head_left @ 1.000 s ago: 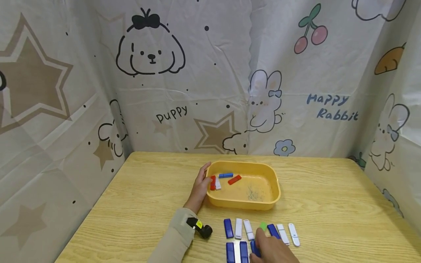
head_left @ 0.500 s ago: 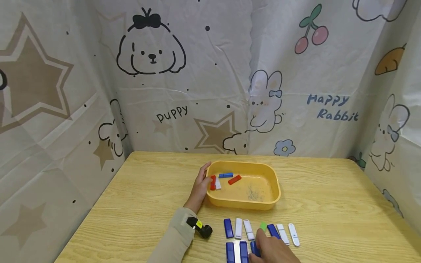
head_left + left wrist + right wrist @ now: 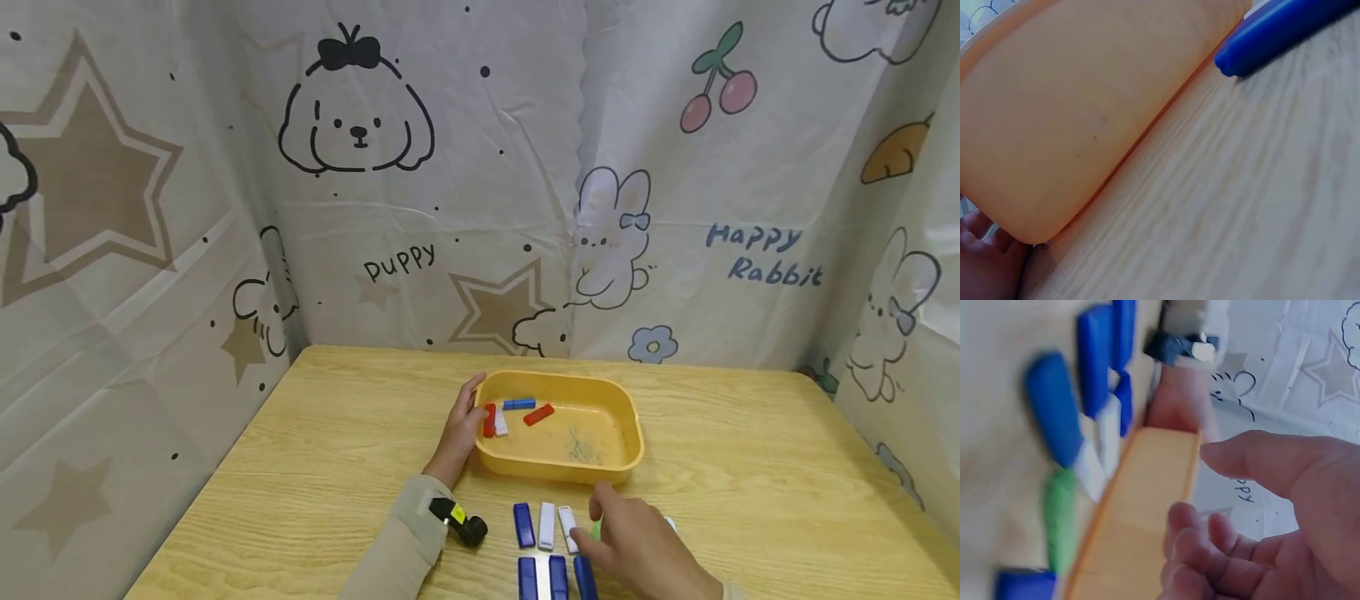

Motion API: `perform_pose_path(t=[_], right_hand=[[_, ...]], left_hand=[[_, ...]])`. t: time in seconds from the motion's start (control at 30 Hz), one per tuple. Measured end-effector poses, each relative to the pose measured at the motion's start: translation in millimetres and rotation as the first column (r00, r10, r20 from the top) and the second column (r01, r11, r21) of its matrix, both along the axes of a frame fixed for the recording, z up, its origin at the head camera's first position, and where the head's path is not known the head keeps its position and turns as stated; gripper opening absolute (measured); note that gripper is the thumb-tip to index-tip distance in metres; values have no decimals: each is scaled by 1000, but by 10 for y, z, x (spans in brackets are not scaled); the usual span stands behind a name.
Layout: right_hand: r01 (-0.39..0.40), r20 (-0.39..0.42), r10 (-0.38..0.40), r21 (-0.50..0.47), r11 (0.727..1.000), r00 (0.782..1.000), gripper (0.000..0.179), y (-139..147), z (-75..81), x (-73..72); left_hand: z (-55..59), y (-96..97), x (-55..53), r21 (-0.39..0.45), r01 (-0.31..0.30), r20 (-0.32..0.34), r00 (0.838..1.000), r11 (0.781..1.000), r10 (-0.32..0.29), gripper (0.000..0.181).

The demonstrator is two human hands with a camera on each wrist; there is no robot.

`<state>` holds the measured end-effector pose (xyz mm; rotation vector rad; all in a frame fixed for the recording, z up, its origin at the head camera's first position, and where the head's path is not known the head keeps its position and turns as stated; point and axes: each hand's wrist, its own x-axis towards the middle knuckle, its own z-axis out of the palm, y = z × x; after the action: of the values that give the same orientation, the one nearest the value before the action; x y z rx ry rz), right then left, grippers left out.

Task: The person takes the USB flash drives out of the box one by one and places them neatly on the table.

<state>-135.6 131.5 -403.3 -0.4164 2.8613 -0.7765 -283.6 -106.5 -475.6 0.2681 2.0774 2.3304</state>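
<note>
In the head view my left hand (image 3: 459, 432) holds the left end of a yellow plastic basin (image 3: 555, 472), thumb over its rim. Inside lie two red sticks (image 3: 538, 415), a white one (image 3: 501, 423) and a blue one (image 3: 519, 404), shaped like USB flash drives. In front of the basin, similar blue sticks (image 3: 522, 525) and white sticks (image 3: 547, 525) stand in rows. My right hand (image 3: 645, 542) hovers over the right part of these rows, covering some. The right wrist view shows its thumb and fingers apart with nothing between them. A green stick (image 3: 1061, 519) lies below it.
A wooden table (image 3: 337, 500) carries everything. Patterned cloth (image 3: 420, 208) hangs behind it and at both sides. A black wrist camera (image 3: 459, 521) is strapped to the left sleeve, close to the leftmost sticks.
My right hand has lifted from beside the blue stick in the lower row and moved up towards the basin, fingers spread. The head view has shifted slightly. My left hand stays on the basin.
</note>
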Motion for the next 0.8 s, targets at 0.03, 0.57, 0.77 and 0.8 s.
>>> perform_pose_path(t=[0.03, 0.57, 0.77, 0.8], right_hand=[[7, -37, -7, -1, 1000, 999, 27, -12, 41, -36], [108, -73, -107, 14, 994, 992, 39, -288, 301, -1028], [104, -28, -102, 85, 991, 994, 36, -429, 262, -1337], [101, -20, -99, 94, 990, 995, 36, -454, 254, -1381]], left_hand=[[41, -4, 27, 6, 8, -2, 1000, 1000, -8, 61], [158, -20, 117, -2, 22, -5, 1000, 1000, -22, 61], [166, -35, 117, -3, 23, -6, 1000, 1000, -23, 61], [168, -38, 118, -1, 23, -8, 1000, 1000, -23, 62]])
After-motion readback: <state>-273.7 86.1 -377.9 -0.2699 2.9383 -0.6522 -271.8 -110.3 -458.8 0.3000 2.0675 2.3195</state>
